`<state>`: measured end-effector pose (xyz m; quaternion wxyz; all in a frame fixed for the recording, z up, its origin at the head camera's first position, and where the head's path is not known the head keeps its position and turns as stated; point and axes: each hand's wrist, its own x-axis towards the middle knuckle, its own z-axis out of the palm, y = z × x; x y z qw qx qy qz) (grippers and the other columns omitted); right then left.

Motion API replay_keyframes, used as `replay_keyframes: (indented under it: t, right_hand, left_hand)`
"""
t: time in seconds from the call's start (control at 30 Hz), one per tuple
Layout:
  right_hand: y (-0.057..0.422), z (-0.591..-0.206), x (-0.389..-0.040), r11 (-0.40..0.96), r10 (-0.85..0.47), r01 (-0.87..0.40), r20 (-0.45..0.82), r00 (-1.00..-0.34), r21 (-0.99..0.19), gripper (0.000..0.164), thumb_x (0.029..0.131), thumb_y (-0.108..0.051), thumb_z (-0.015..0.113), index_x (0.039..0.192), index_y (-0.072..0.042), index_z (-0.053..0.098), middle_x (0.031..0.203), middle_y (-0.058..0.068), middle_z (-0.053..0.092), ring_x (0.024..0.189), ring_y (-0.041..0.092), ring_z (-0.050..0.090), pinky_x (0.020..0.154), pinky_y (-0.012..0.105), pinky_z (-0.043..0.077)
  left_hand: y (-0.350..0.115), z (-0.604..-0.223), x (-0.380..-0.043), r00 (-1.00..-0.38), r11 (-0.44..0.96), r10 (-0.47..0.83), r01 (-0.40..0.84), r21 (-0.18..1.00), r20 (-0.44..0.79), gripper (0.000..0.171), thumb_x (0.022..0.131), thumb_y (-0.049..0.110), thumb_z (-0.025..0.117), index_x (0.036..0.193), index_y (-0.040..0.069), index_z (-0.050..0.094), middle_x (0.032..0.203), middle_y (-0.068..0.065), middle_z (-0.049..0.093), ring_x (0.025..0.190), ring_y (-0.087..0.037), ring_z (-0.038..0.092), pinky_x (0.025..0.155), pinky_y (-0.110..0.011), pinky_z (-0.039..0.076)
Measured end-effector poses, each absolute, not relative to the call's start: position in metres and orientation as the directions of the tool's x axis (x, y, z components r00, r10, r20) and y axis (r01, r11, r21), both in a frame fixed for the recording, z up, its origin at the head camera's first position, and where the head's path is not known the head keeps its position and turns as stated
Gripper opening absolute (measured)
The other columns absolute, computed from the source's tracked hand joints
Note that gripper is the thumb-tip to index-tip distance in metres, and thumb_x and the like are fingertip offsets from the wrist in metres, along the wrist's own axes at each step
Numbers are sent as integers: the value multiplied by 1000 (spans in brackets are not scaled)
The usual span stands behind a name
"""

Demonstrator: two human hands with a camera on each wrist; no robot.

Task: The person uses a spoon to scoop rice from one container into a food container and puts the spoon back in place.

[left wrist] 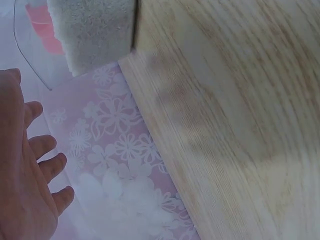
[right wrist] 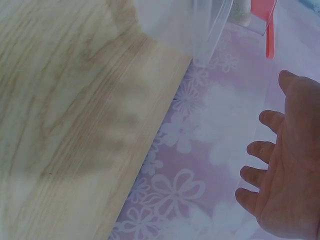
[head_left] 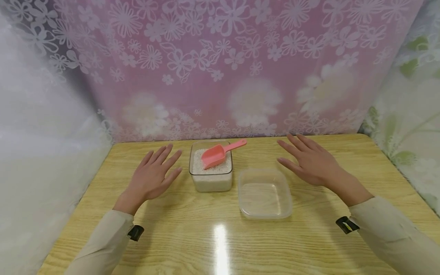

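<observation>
A clear square container of rice stands near the back middle of the table. Across its top lies a pink scoop, its handle reaching over the right rim. In front and to the right is a see-through plastic box with nothing inside. My left hand hovers to the left of the rice container, fingers spread and apart from it. My right hand is held to the right of the plastic box, also spread and touching nothing. Both wrist views show the fingers holding nothing.
The wood-grain table ends at the back against a pink flowered curtain. Pale sheets hang at the left and right. Small black devices sit at both cuffs.
</observation>
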<state>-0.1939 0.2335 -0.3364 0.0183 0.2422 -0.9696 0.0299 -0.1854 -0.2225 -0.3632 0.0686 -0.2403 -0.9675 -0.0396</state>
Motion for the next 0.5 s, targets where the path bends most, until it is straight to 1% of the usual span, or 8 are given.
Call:
replay_keyframes:
  t: [0.2,0.37,0.5]
  right_hand:
    - [218,-331,-200,876,-478,-481,63,-876,-48,68,99,-56,34,154,-16,25,154,19,21,141,40,15,112,55,12]
    - [208,-331,-204,872,-484,-487,54,-873,-51,68,99,-58,32,154,-18,24,155,18,20,141,40,13,111,56,13]
    - [201,-329,-206,866,-498,-499,50,-866,-33,69,99,-58,31,154,-18,22,155,18,20,141,39,12,112,55,13]
  left_hand:
    - [-217,-361,-188,-872,878,467,477,43,144,62,101,56,25,154,23,25,159,-5,11,144,-24,11,115,-49,9]
    - [-215,-360,-190,-868,873,477,486,40,138,61,101,55,25,154,23,24,159,-5,11,144,-25,12,115,-49,9]
    - [-214,-357,-193,-860,868,485,496,34,155,60,101,54,27,153,23,26,159,-6,13,144,-26,14,115,-49,10]
